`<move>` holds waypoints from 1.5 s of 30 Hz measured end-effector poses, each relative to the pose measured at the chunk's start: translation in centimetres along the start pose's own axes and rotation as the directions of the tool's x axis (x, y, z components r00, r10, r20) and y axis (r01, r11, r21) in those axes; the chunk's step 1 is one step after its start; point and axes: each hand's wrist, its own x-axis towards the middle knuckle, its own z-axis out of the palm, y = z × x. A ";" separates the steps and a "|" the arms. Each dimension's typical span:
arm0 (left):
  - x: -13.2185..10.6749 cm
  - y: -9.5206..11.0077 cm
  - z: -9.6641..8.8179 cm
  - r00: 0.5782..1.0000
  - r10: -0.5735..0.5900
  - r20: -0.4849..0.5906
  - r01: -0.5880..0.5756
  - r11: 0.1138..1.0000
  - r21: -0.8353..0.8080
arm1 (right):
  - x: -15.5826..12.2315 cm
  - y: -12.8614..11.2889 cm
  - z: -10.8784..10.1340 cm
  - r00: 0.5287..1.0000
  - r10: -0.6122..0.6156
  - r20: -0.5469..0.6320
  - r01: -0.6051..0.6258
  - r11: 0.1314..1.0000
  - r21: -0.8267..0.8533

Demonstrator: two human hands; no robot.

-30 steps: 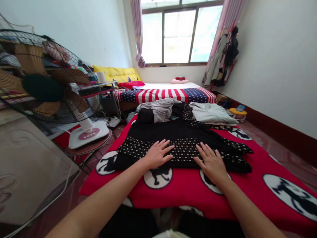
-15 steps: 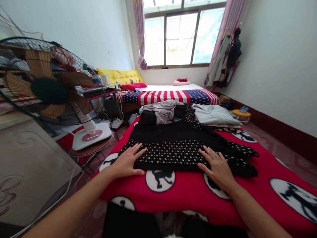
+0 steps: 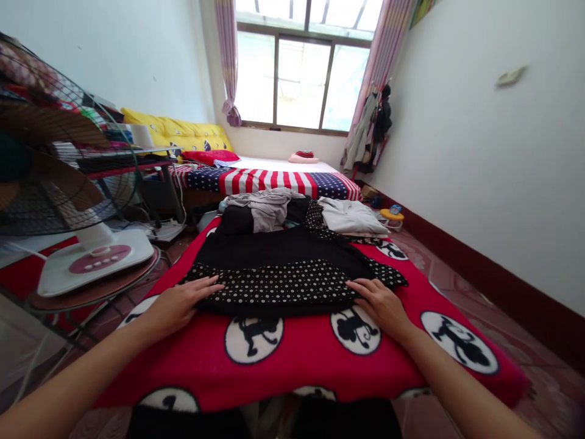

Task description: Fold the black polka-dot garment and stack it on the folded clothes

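A black garment with a dotted band (image 3: 278, 280) lies spread on a red blanket (image 3: 292, 378) printed with white circles and black figures. My left hand (image 3: 180, 305) rests at the garment's left end, its fingers straight and close together over the dotted cloth. My right hand (image 3: 381, 308) lies at the right end, fingers stretched out on the cloth's edge. Both thumbs are hidden, so I cannot tell whether any cloth is pinched beneath. A dotted flap (image 3: 388, 274) sticks out beyond my right hand.
Behind the garment lie crumpled grey clothing (image 3: 269, 210) and a pale folded top (image 3: 351, 216). A fan (image 3: 95, 250) stands on a round stool at left. Farther back is a bed with a striped, starred cover (image 3: 269, 182). A yellow stool (image 3: 392, 214) is at right.
The view has swung right. My left hand has shifted to the garment's left end. My right hand has moved outward to its right edge, where the lower flap no longer shows.
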 end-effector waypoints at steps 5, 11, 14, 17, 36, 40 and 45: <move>-0.4 -0.1 -1.1 0.998 0.049 0.033 -0.049 0.999 -0.024 | -0.8 -0.3 -1.3 0.999 -0.049 -0.011 0.050 0.995 0.081; -1.7 0.7 -1.6 0.994 0.078 0.079 -0.072 0.995 -0.066 | -4.2 -0.5 -3.6 0.996 -0.091 0.020 0.087 0.988 0.129; -2.5 1.3 -2.0 0.992 0.058 0.116 -0.049 0.995 -0.086 | -5.8 -1.0 -4.2 0.995 -0.090 0.042 0.083 0.984 0.160; -3.4 1.8 -3.2 0.982 0.038 0.186 -0.017 0.994 -0.111 | -6.3 -1.6 -5.1 0.993 -0.029 0.117 0.003 0.976 0.217; 18.9 11.2 2.2 0.996 -0.077 -0.038 0.061 0.945 -0.323 | 14.3 3.9 -1.9 0.964 0.260 0.056 -0.258 0.860 0.440; 19.5 10.6 4.9 0.981 -0.108 -0.159 0.053 0.947 -0.317 | 20.4 6.1 0.6 0.918 0.374 0.129 -0.390 0.799 0.457; 19.1 10.4 5.4 0.974 -0.108 -0.199 0.032 0.936 -0.351 | 27.4 6.4 5.2 0.820 0.491 0.295 -0.572 0.707 0.415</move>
